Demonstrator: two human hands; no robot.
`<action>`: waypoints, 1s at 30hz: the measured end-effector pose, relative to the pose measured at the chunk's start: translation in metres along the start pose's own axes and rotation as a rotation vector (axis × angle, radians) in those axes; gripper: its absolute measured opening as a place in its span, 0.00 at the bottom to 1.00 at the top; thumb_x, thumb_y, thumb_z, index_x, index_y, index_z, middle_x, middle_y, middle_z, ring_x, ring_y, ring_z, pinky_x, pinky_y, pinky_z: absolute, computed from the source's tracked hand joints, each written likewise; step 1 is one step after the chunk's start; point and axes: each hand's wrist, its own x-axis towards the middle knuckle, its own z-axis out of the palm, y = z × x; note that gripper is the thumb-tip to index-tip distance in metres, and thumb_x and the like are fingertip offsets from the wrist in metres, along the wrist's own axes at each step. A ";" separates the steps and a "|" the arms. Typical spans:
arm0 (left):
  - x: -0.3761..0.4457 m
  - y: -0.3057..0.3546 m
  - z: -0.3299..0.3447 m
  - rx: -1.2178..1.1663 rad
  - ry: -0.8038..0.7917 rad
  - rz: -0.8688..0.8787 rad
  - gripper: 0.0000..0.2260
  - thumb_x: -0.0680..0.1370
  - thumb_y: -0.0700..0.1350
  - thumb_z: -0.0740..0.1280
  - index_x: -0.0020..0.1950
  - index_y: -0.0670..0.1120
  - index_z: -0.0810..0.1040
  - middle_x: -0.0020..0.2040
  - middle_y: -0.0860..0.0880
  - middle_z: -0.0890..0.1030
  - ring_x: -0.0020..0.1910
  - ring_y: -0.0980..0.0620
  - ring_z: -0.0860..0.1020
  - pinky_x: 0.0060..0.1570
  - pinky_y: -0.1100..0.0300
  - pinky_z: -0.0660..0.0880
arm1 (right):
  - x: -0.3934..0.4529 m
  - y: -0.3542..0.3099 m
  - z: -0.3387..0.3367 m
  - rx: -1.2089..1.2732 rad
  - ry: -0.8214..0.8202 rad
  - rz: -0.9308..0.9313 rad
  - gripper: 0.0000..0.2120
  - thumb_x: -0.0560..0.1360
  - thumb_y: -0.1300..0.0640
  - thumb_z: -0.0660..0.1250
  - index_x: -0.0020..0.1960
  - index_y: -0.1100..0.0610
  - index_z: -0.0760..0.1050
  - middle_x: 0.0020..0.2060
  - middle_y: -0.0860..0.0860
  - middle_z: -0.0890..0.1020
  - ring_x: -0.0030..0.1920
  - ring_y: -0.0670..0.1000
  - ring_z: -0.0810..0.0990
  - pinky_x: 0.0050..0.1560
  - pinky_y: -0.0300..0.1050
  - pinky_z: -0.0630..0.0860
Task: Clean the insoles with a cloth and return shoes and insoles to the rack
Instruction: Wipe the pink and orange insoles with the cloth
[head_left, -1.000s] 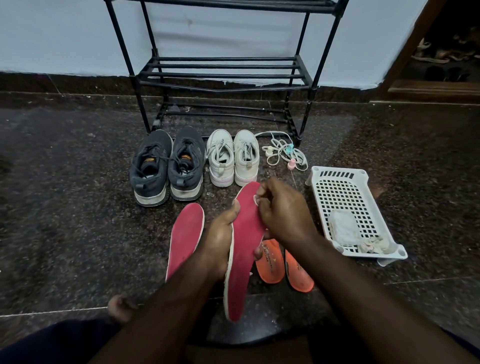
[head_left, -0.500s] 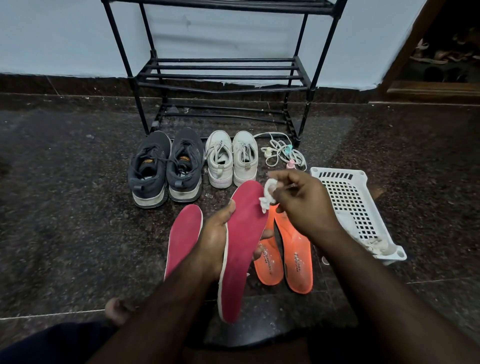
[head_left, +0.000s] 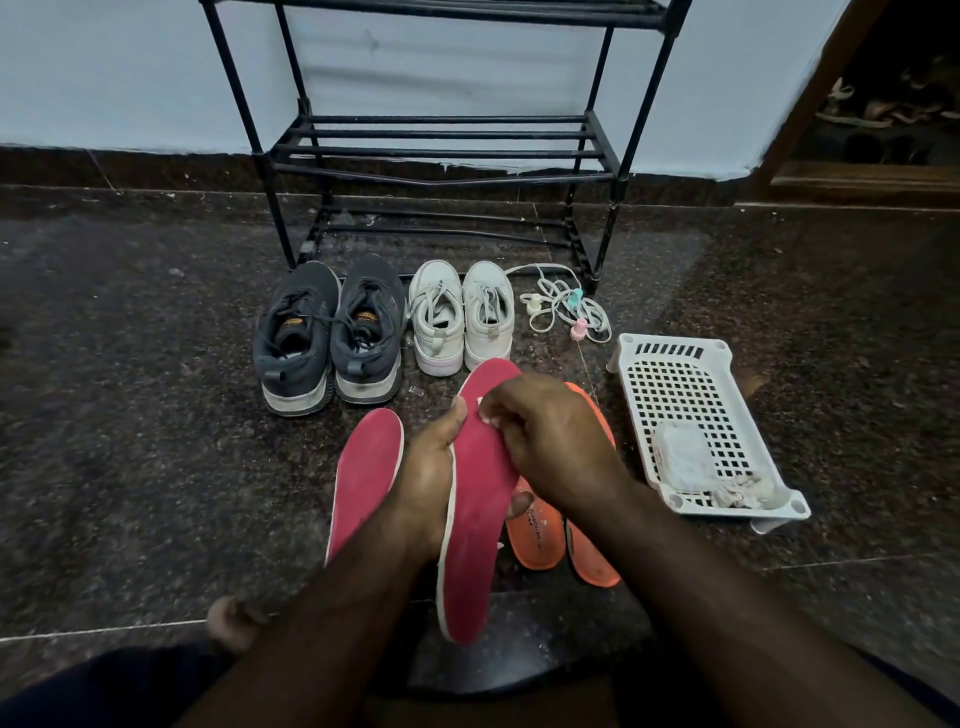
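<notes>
The right hand (head_left: 545, 441) covers nearly all of the cloth (head_left: 485, 413), leaving only white scraps showing. The two orange insoles (head_left: 535, 535) lie partly behind the hands. The rack (head_left: 441, 150) is cut off at the top edge.

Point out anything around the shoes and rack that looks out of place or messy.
A tangle of white laces with small coloured pieces lies loose on the floor by the rack, beside the white shoes. The white basket sits askew, with crumpled cloth scraps in its near corner. Nothing looks spilled or damaged.
</notes>
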 end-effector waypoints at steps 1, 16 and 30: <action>0.001 0.000 -0.001 0.019 0.007 0.002 0.23 0.77 0.62 0.59 0.51 0.48 0.86 0.50 0.45 0.85 0.46 0.44 0.83 0.46 0.47 0.76 | 0.002 0.004 -0.001 -0.021 0.029 0.023 0.08 0.69 0.64 0.65 0.44 0.57 0.81 0.40 0.50 0.82 0.44 0.53 0.79 0.47 0.50 0.75; 0.001 -0.002 0.002 -0.002 0.004 0.021 0.25 0.82 0.62 0.53 0.59 0.46 0.80 0.49 0.43 0.86 0.43 0.43 0.85 0.43 0.47 0.79 | 0.007 0.006 0.001 -0.085 0.009 0.102 0.12 0.64 0.65 0.63 0.42 0.56 0.82 0.39 0.51 0.82 0.42 0.57 0.79 0.46 0.49 0.77; -0.003 0.003 0.006 -0.091 0.018 -0.028 0.27 0.77 0.62 0.59 0.57 0.39 0.81 0.51 0.38 0.82 0.49 0.40 0.82 0.53 0.47 0.76 | -0.010 -0.012 0.014 -0.021 -0.035 -0.003 0.16 0.65 0.60 0.57 0.41 0.55 0.83 0.37 0.51 0.82 0.40 0.55 0.80 0.44 0.46 0.77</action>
